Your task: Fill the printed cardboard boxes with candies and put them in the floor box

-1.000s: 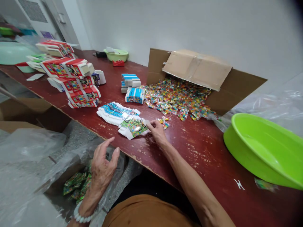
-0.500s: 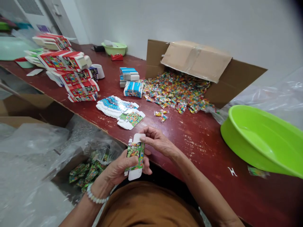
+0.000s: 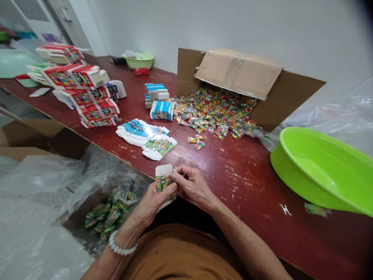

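A small green printed carton [image 3: 164,179] with a white end flap standing up is held over the table's front edge. My left hand [image 3: 155,200] is closed around it, thumb across its front. My right hand [image 3: 194,186] pinches the carton's upper right edge between thumb and fingers; the exact part gripped is partly hidden. Just beyond lie a flat green carton blank [image 3: 160,146] and a fanned stack of blue and white carton blanks [image 3: 136,132]. A few small wrapped candies [image 3: 197,142] lie to the right of these.
A tipped cardboard box [image 3: 239,74] spills a heap of wrapped candies [image 3: 215,111] over the red table [image 3: 233,175]. Bundled red cartons [image 3: 75,76] and blue cartons [image 3: 161,110] stand left. A green basin [image 3: 320,171] is at right; below left, an open box holds green packets [image 3: 107,216].
The carton has turned in my left hand, and its lower white flap has gone mostly out of sight. My right hand has moved from the top flap to the upper right edge.
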Demonstrator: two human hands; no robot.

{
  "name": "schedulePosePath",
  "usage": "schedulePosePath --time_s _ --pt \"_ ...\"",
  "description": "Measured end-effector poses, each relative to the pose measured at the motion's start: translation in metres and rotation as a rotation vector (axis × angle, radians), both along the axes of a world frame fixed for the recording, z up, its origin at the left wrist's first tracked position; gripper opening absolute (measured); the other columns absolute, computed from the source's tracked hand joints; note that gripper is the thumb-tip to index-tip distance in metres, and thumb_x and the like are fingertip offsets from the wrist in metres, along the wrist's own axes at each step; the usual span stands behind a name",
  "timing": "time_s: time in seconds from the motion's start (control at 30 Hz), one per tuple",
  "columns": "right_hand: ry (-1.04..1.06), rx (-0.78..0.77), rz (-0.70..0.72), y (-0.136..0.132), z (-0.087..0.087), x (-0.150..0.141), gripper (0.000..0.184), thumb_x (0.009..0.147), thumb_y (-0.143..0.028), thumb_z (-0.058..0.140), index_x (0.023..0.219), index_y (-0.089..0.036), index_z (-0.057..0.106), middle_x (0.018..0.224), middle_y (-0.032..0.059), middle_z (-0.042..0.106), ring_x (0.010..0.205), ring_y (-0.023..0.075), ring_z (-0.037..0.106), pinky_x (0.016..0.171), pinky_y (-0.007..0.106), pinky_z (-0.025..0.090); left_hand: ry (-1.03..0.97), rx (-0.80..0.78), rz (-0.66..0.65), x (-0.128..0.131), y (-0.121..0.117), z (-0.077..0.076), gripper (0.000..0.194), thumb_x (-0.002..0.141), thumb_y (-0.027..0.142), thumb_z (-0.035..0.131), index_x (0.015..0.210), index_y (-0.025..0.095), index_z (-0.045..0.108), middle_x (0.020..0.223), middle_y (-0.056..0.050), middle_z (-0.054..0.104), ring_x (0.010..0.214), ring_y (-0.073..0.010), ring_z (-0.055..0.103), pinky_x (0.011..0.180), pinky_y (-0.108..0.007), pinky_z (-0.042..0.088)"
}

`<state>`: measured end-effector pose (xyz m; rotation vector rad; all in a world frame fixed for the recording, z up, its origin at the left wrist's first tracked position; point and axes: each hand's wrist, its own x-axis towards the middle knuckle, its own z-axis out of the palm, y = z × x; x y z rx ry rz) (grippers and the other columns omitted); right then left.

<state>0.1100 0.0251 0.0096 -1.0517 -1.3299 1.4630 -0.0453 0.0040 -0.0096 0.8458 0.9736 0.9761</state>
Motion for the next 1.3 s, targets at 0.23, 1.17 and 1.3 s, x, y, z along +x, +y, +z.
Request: schedulePosePath --time_s 0.23,1.17,1.3 --pt "0.017 0.034 -0.121 0.005 -0.017 -0.001 0.041 0.083 -0.034 0.073 0.120 -0.024 0.057 0.075 -0.0044 0.066 0.066 0.0133 0.059 0.063 0.025 0.046 0.024 0.173 0.282 0.001 -0.011 0.000 0.075 0.070 0.031 0.087 0.130 0.026 0.042 0.090 0.001 0.076 0.068 -0.0163 0.072 0.063 -0.027 0.059" --pt "0.118 -0.149 0.084 0.007 -0.009 -0.007 0.028 0.075 -0.039 0.081 0.082 -0.017 0.065 0.075 0.0005 0.073 0.044 0.0086 0.058 0.041 0.020 0.046 -0.154 -0.220 -0.007 -0.001 -0.008 0.004 0.060 0.091 0.067 0.051 0.129 0.020 0.053 0.068 -0.002 0.068 0.042 -0.0170 0.061 0.041 -0.026 0.049" --pt "0.129 -0.211 0.120 0.014 -0.001 -0.007 0.027 0.074 -0.038 0.078 0.084 -0.016 0.068 0.066 0.0004 0.071 0.041 0.0108 0.059 0.040 0.022 0.047 -0.122 -0.147 -0.043 0.000 -0.006 0.004 0.077 0.083 0.079 0.052 0.130 0.017 0.055 0.067 -0.002 0.068 0.040 -0.0148 0.059 0.040 -0.024 0.047"
